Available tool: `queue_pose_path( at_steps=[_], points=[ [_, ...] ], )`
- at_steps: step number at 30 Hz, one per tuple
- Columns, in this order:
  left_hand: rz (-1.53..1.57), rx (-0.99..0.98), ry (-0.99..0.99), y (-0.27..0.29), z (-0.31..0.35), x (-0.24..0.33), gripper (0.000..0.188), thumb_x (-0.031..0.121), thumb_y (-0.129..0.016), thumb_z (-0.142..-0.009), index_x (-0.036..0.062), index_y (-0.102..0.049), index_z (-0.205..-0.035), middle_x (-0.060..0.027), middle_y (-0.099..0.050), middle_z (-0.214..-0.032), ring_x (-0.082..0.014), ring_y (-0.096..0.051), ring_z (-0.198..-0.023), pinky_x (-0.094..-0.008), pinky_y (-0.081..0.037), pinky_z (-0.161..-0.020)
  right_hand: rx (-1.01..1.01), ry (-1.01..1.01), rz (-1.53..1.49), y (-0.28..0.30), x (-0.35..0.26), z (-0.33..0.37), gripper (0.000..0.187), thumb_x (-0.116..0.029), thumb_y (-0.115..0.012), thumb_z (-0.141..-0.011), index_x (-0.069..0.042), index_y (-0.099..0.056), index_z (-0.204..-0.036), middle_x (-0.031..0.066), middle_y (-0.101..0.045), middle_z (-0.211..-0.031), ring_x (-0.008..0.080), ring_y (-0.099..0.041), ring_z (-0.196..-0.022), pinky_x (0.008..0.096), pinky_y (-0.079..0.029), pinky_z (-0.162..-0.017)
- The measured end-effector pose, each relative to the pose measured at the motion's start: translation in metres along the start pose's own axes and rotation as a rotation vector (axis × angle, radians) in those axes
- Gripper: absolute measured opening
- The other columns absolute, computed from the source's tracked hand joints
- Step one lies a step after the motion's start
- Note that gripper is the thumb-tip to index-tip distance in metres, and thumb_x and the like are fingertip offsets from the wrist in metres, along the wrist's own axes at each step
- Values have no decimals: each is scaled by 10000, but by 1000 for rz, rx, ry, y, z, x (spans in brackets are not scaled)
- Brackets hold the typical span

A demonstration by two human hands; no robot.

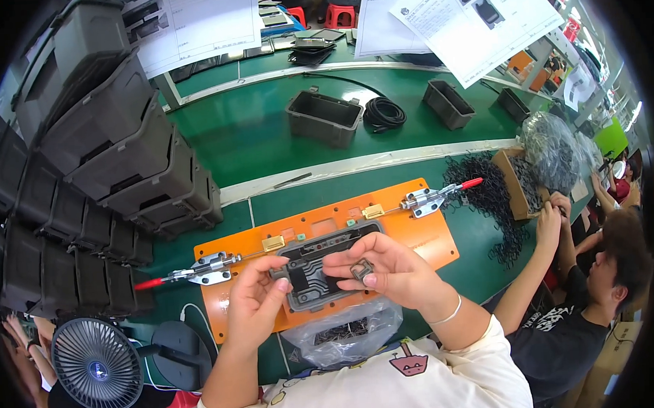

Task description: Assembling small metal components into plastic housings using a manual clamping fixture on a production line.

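My right hand (396, 274) pinches a small grey frame-shaped plastic part (360, 269) between thumb and fingers. My left hand (254, 298) is closed in a pinch around a small dark grey piece (280, 274), partly hidden by the fingers. Both hands hover over a dark grey plastic case part (313, 298) with ridges inside, set in an orange fixture plate (416, 247). On the plate are two metal toggle clamps with red handles, the left clamp (209, 269) and the right clamp (430, 199), plus brass-coloured blocks (273, 243).
Stacked grey bins (120, 151) rise at the left, above a fan (97, 366). Black wire clips (487, 204) lie by a cardboard box (514, 188). A plastic bag (347, 342) sits before me. Grey bins (323, 120) and coiled cable (384, 114) stand behind. A co-worker (587, 309) works at right.
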State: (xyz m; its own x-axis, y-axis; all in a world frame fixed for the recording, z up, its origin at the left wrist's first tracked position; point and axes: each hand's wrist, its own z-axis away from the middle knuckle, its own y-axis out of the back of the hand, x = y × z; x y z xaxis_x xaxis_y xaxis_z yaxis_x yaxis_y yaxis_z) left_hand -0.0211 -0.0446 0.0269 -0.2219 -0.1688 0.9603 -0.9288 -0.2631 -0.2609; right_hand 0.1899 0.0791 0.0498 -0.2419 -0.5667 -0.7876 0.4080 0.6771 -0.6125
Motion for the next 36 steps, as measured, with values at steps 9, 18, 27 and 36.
queue_pose_path(
  at_steps=[9, 18, 27, 36],
  points=[
    [108, -238, 23, -9, 9, 2, 178, -72, -546, -891, -26, -583, -1059, -63, -540, -1026, -127, -555, -978, -267, -462, -857, -3, 46, 317, -13, 7, -4, 365, 111, -430, -894, -48, -360, -1215, 224, -557, -1236, 293, -620, -1083, 344, -540, -872],
    [237, -434, 20, -13, 12, -6, 149, -38, -523, -918, -25, -571, -1059, -65, -515, -1024, -142, -542, -1009, -275, -431, -906, 80, 503, 1226, -26, 11, -10, 106, 93, -598, -794, 24, -623, -870, 169, -663, -994, 275, -678, -829, 311, -554, -706],
    [486, -399, -18, -26, 13, -22, 107, -20, -526, -916, -9, -556, -1018, -45, -517, -987, -122, -545, -977, -270, -451, -897, 143, 354, 737, -30, 26, -2, 201, 152, -534, -813, 59, -641, -957, 164, -539, -1075, 179, -645, -818, 255, -577, -676],
    [322, -350, -221, -25, 13, -31, 114, 2, -557, -896, -15, -573, -1008, -92, -521, -976, -187, -542, -948, -318, -436, -860, 274, 291, 345, -21, 53, 5, 298, 30, -627, -842, 42, -572, -1134, 187, -612, -1112, 196, -630, -864, 295, -557, -726]
  ],
)
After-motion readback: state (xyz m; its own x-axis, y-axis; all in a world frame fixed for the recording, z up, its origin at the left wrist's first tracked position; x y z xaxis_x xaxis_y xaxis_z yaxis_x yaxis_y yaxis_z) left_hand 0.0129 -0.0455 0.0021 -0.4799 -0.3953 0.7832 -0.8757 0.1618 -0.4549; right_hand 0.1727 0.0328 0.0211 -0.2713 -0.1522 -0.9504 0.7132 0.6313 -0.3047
